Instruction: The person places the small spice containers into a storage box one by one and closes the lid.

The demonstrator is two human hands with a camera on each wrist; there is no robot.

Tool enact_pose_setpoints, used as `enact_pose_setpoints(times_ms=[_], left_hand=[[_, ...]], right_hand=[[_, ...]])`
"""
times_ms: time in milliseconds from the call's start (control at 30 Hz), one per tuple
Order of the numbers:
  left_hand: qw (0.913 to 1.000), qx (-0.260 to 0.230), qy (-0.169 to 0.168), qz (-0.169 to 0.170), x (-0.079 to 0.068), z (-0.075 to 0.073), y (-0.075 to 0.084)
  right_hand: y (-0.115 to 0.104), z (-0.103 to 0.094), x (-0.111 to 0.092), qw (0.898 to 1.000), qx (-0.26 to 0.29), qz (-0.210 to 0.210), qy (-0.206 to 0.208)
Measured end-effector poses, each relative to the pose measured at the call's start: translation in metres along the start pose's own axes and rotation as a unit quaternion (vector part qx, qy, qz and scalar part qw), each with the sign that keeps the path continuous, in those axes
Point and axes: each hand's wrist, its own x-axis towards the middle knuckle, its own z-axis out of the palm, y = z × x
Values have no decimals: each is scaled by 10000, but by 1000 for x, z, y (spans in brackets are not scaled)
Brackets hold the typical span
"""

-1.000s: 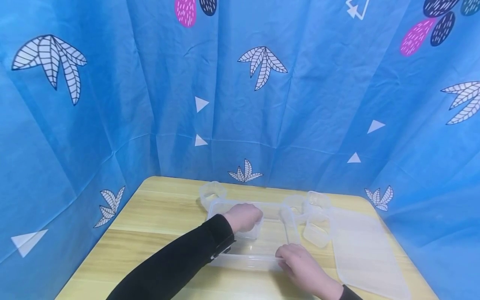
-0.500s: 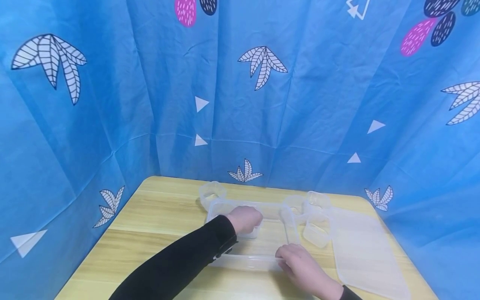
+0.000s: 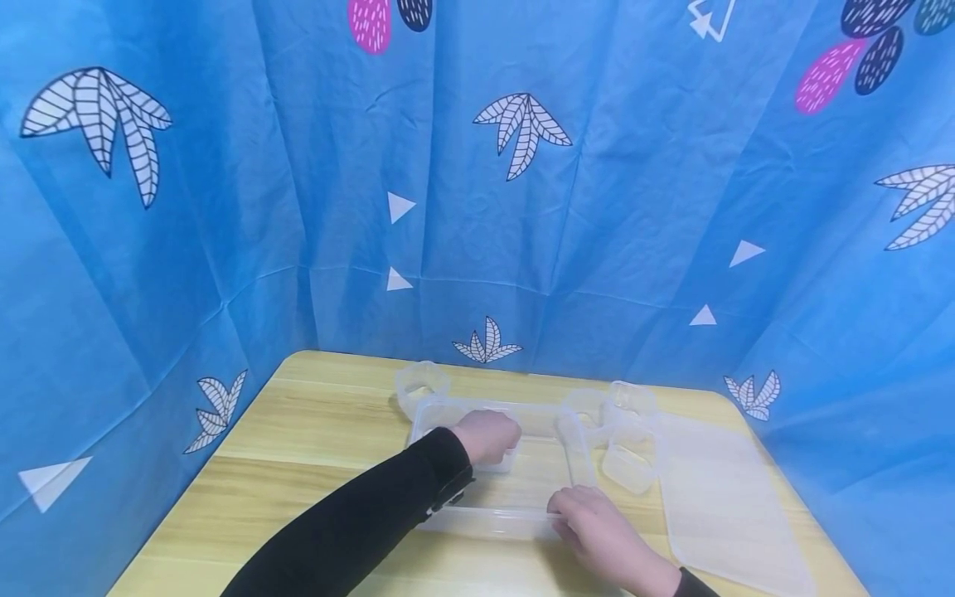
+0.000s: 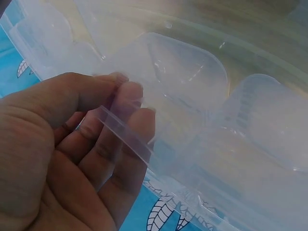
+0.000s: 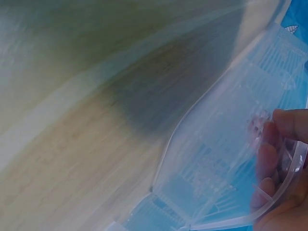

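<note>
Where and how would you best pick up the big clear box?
Likely by the rim at its front corners, one hand from each side: the big clear box is wide and open-topped, and small containers stand close by its back corners. The right hand grips that rim.

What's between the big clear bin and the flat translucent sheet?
Small clear containers toward the far end; nearer, the right hand, gripping the bin, and a bare strip of tabletop. The head view shows this.

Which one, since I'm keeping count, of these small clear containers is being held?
The small container in the left hand, inside the large container; the other small containers are outside it on the table, touched by neither hand.
</note>
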Motion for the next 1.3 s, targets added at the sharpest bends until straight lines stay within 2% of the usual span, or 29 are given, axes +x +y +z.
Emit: enact_pose_setpoints(times_ms=[600, 900, 1300], left_hand=[[9980, -422, -381, -286, -2, -2, -1], [9971, -519, -415, -373, -1, 0, -1], [9924, -1037, -477, -458, 2, -4, -7]], right_hand=[[0, 2, 0, 9998, -175, -26, 107], [1, 4, -1, 9997, -239, 28, 4], [2, 5, 0, 9998, -196, 49, 66]])
